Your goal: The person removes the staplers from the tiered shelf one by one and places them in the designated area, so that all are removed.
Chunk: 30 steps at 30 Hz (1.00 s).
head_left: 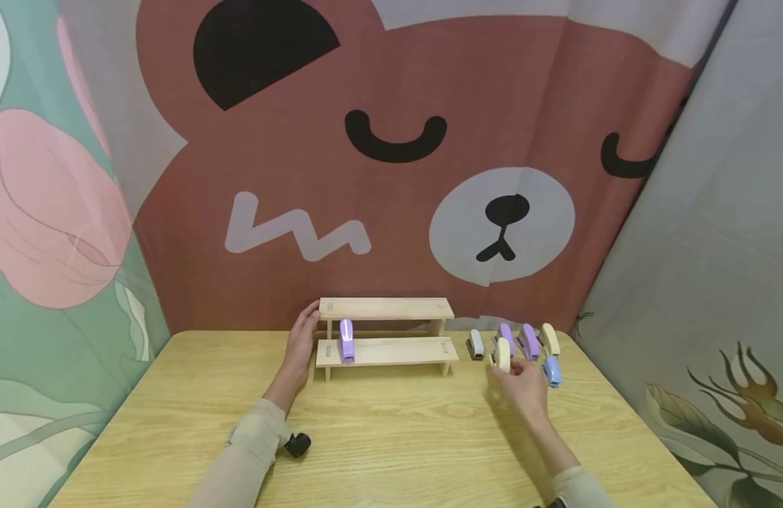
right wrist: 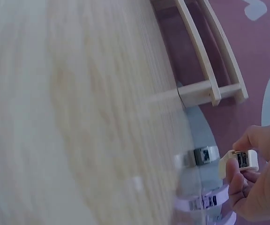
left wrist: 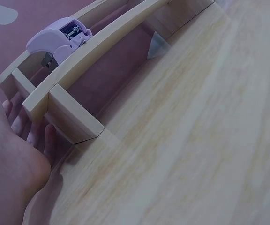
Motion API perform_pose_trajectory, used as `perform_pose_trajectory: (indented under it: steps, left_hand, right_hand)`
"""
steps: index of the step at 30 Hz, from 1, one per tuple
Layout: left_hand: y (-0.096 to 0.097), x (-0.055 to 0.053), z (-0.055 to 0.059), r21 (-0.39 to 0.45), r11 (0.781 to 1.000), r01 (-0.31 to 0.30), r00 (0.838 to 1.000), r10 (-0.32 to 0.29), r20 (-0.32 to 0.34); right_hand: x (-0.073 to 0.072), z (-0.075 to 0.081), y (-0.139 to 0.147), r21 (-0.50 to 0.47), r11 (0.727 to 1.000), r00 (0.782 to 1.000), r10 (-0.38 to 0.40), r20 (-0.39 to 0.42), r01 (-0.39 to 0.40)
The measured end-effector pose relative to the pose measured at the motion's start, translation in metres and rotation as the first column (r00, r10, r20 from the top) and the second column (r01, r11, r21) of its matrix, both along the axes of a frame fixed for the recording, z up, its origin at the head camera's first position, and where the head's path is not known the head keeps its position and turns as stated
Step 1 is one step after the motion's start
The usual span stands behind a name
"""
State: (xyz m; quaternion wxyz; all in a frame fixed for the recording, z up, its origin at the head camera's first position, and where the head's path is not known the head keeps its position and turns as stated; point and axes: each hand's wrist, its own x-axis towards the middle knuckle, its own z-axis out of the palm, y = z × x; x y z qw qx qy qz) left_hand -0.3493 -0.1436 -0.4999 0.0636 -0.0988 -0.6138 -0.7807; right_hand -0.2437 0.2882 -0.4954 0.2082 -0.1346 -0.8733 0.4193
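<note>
My right hand (head_left: 525, 388) pinches a small cream stapler (head_left: 503, 354) between thumb and fingers, close over the table beside the other staplers. In the right wrist view the cream stapler (right wrist: 242, 160) shows its metal mechanism. My left hand (head_left: 299, 346) is at the left end of a two-tier wooden shelf (head_left: 386, 308), fingertips at the upper board's end. The left wrist view shows its fingers (left wrist: 20, 119) loosely bent beside the shelf's side. A purple stapler (head_left: 346, 341) stands upright at the left of the lower board.
Right of the shelf stand a grey stapler (head_left: 475, 344), purple staplers (head_left: 527, 342), another cream stapler (head_left: 549, 339) and a blue stapler (head_left: 551, 371). A bear-print curtain (head_left: 404, 204) hangs behind the wooden table (head_left: 391, 437).
</note>
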Motion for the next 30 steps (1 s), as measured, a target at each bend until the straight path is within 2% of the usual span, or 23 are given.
perform_pose_trajectory:
  steps: [8, 12, 18, 24, 30]
  left_hand:
    - [0.0, -0.019, -0.019, 0.02, 1.0, -0.024, 1.0, 0.024, 0.004]
    - [0.0, -0.02, -0.02, -0.001, 0.999, -0.038, 0.999, 0.038, 0.001]
    - [-0.001, -0.016, -0.019, 0.0, 0.998, -0.056, 0.998, 0.056, 0.013]
    - [0.001, -0.015, -0.023, 0.028, 0.999, -0.035, 0.999, 0.034, 0.035]
    - [0.001, -0.019, -0.023, 0.044, 0.999, -0.02, 0.999, 0.018, 0.036]
  right_hand:
    - [-0.002, -0.005, 0.019, -0.035, 0.999, 1.0, -0.019, 0.007, 0.019]
    - [0.001, -0.004, 0.028, -0.008, 0.999, 0.998, -0.047, 0.034, 0.047]
    - [0.005, 0.002, 0.038, 0.062, 0.998, 0.999, -0.033, 0.037, 0.031]
    - [0.011, 0.004, 0.046, 0.134, 0.989, 0.998, -0.063, -0.009, 0.063]
    - [0.012, 0.002, 0.055, 0.17, 0.98, 0.994, -0.105, 0.006, 0.102]
